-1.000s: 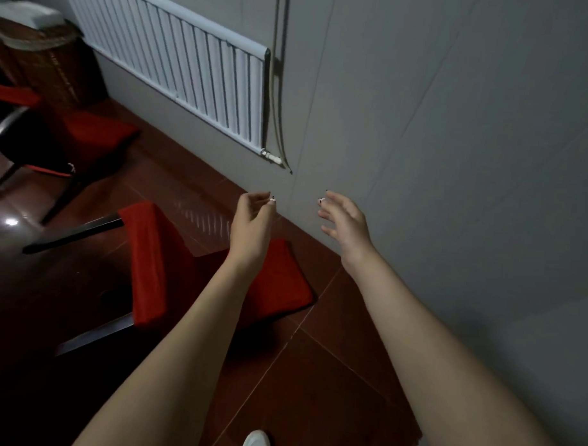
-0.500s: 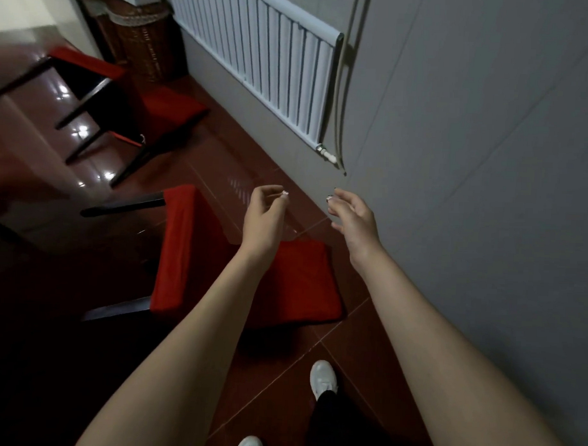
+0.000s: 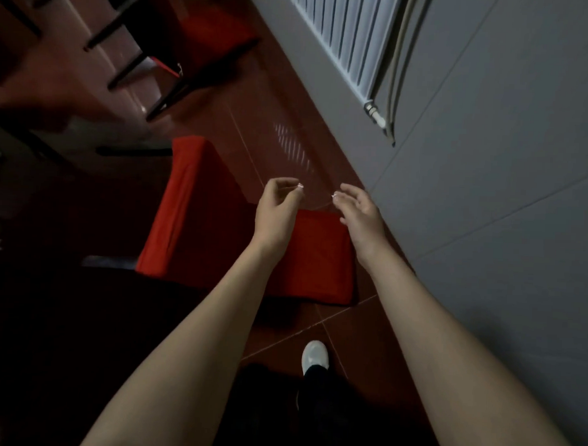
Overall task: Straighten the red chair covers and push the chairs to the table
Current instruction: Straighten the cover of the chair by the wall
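A chair with a red cover stands on the floor in front of me, its seat towards the wall and its backrest to the left. My left hand hovers above the seat's far edge, fingers loosely curled, holding nothing. My right hand hangs beside it near the wall, fingers relaxed and empty. Neither hand touches the cover. A second red-covered chair stands farther back at the top.
A grey wall runs close along the right with a white radiator and its pipe. A glossy dark table surface fills the left. My white shoe is on the red floor tiles.
The view has swung down and closer to the near chair. Both hands stay raised and empty, now over the seat's far edge.
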The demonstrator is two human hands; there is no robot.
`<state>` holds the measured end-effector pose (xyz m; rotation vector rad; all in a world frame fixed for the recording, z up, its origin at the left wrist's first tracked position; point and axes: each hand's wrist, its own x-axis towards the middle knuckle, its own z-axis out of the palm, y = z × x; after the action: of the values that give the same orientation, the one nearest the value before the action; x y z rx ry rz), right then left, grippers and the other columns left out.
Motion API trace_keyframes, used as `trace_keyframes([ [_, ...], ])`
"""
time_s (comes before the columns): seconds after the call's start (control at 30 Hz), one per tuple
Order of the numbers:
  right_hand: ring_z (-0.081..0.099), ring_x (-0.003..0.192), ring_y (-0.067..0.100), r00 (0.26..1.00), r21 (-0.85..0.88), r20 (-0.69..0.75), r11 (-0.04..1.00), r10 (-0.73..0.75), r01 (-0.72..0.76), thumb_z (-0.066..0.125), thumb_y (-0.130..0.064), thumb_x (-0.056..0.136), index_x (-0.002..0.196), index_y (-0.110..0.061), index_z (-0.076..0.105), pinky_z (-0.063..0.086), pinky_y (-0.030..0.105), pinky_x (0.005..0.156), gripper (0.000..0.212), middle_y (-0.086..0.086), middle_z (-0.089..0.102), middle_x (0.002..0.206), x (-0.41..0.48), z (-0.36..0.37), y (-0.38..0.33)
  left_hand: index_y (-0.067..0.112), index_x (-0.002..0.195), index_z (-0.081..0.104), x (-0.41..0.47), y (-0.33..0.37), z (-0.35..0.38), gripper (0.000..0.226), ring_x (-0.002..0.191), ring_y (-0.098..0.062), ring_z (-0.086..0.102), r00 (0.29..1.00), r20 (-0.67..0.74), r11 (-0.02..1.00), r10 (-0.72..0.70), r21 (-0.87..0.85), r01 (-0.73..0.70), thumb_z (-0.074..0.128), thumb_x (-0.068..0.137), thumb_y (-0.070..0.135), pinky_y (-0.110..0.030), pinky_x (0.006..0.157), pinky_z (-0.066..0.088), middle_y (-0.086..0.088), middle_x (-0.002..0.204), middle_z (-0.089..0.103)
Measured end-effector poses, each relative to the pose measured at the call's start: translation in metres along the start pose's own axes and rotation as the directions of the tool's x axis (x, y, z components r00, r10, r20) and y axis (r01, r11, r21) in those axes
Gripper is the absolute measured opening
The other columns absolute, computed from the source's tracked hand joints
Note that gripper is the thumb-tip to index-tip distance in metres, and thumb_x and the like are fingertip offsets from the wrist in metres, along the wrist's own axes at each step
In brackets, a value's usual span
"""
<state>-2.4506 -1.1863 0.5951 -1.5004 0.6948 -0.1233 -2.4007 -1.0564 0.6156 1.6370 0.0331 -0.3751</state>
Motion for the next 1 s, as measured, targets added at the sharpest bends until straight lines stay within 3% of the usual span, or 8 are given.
trace_keyframes([
  [0.17,0.056,0.102,-0.002,0.997,-0.039,0.016,0.997,0.074,-0.073,0.059,-0.032,0.091,0.122,-0.024,0.054,0.043,0.016,0.081,0.032,-0.013,0.060,0.108,0.021,0.006,0.043,0.026,0.095,0.057,0.021,-0.031,-0.005,0.005,0.100,-0.017,0.064,0.998,-0.010,0.996,-0.070,-0.059,0.069,0.056,0.092,0.021,-0.036,0.085,0.049,-0.004,0.107,0.066],
  [0.33,0.056,0.102,-0.004,0.989,-0.036,0.006,0.988,0.149,-0.148,0.060,-0.033,0.091,0.122,-0.024,0.054,0.044,0.014,0.079,0.033,-0.015,0.061,0.106,0.050,0.024,0.099,0.024,0.095,0.056,0.058,-0.091,-0.020,0.004,0.098,-0.016,0.066,0.986,-0.013,0.984,-0.165,-0.064,0.164,0.053,0.095,0.026,-0.037,0.089,0.050,0.003,0.102,0.067],
  [0.7,0.055,0.107,0.005,0.936,-0.073,-0.035,0.933,0.350,-0.351,0.058,-0.039,0.091,0.129,-0.014,0.053,0.043,0.026,0.098,0.046,-0.015,0.058,0.104,0.105,0.046,0.263,0.027,0.093,0.059,0.117,-0.254,-0.016,0.010,0.103,-0.011,0.062,0.949,0.029,0.949,-0.315,0.028,0.314,0.053,0.094,0.035,-0.033,0.085,0.051,0.005,0.106,0.066],
  [0.9,0.052,0.116,0.013,0.861,-0.107,-0.022,0.855,0.508,-0.507,0.056,-0.049,0.089,0.126,-0.015,0.053,0.041,0.037,0.104,0.050,-0.005,0.056,0.121,0.131,0.049,0.382,0.027,0.091,0.064,0.131,-0.370,-0.002,0.020,0.105,-0.010,0.061,0.898,0.060,0.899,-0.435,0.091,0.429,0.049,0.096,0.038,-0.031,0.087,0.050,0.005,0.107,0.067],
  [1.0,0.052,0.120,0.020,0.773,-0.056,-0.008,0.772,0.634,-0.633,0.055,-0.055,0.086,0.126,-0.015,0.052,0.040,0.042,0.105,0.056,0.004,0.057,0.128,0.141,0.056,0.442,0.023,0.092,0.064,0.133,-0.430,0.005,0.023,0.103,-0.009,0.062,0.841,0.075,0.842,-0.536,0.111,0.527,0.049,0.095,0.040,-0.032,0.088,0.050,0.005,0.104,0.067],
])
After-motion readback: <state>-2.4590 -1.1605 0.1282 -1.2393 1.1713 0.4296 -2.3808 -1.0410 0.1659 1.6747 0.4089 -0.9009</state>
